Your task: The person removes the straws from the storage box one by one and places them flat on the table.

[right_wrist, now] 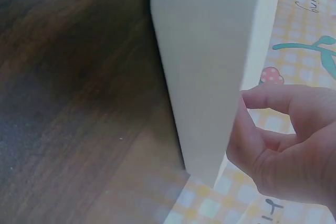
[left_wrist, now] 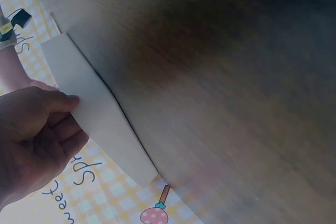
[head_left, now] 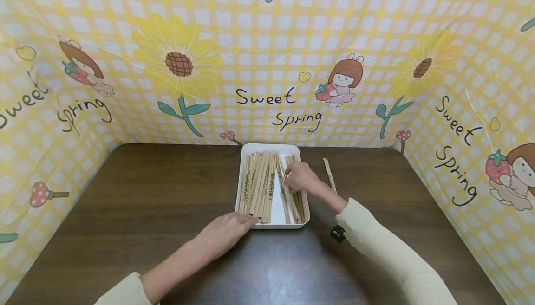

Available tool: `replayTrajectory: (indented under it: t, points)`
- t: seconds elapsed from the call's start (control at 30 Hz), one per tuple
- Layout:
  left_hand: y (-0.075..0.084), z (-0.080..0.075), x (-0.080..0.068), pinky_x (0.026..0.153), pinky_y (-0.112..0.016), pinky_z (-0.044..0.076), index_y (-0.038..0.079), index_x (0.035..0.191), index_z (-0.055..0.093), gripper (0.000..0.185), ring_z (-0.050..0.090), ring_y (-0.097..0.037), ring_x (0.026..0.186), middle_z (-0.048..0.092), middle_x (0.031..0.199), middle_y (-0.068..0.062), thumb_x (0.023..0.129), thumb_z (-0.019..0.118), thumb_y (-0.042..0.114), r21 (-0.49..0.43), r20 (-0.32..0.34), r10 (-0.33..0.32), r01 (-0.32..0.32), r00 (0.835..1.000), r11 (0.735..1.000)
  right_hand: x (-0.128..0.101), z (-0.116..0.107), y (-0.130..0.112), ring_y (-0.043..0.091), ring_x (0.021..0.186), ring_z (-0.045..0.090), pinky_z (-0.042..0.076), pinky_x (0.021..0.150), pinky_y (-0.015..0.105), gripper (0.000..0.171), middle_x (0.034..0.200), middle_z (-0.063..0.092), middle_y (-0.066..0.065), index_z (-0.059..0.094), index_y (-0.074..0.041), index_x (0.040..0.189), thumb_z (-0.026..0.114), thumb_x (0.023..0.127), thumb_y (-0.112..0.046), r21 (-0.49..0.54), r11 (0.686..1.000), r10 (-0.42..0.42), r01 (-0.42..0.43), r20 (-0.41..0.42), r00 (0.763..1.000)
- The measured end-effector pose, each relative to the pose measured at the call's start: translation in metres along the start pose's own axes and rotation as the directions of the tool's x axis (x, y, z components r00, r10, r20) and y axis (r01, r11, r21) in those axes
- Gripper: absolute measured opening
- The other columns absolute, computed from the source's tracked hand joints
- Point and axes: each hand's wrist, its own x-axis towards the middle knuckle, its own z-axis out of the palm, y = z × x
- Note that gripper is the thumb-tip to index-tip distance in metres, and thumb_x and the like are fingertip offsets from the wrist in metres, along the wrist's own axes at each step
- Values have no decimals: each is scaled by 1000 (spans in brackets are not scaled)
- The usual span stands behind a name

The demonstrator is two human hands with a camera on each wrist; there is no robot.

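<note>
A white rectangular tray [head_left: 277,149] holds slim tan sticks with dark print, like paper-wrapped sticks. Most form a thick bundle [head_left: 260,179] on its left side; a few sticks [head_left: 297,205] lie along the right side, with a white strip of tray floor between. My left hand [head_left: 229,231] grips the front left corner, thumb on the outer wall and fingers over the rim beside the bundle's ends. Inside the right part of the tray, my right hand [head_left: 302,177] pinches at a stick [head_left: 283,186], thumb and index finger together; the tray wall hides their tips in the right wrist view.
One more stick [head_left: 329,172] lies on the dark wooden table [head_left: 175,179], right of the tray and partly behind the right forearm. A yellow checked cloth [head_left: 259,63] with printed flowers and lettering stands around the table's back and sides.
</note>
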Motion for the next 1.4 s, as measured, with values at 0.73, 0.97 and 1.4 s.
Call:
replayTrajectory:
  t: [0.73, 0.97, 1.4]
  points:
    - [-1, 2, 0, 85, -36, 58, 0, 116, 68, 34, 69, -27, 100, 72, 108, -14, 83, 69, -8, 3, -19, -5, 5, 1000, 1000, -8, -36, 19, 25, 68, 72, 62, 65, 34, 41, 82, 68, 15, 62, 8, 126, 61, 86, -2, 72, 997, 0, 4, -61, 998]
    - [-1, 3, 0, 85, -35, 58, 1, 112, 68, 32, 69, -27, 99, 72, 105, -13, 81, 69, -8, -3, -34, 8, -8, 999, 1000, -16, -44, 32, 26, 72, 70, 61, 74, 40, 45, 94, 66, 21, 55, 11, 132, 59, 88, 2, 188, 981, 57, -50, -30, 998]
    - [0, 3, 0, 88, -37, 57, 1, 115, 68, 34, 69, -28, 101, 72, 108, -14, 82, 68, -9, 2, -9, 2, -2, 1000, 1000, -24, -53, 68, 24, 67, 70, 62, 69, 37, 45, 93, 68, 23, 55, 11, 131, 58, 87, 0, 81, 991, 107, -104, -38, 994]
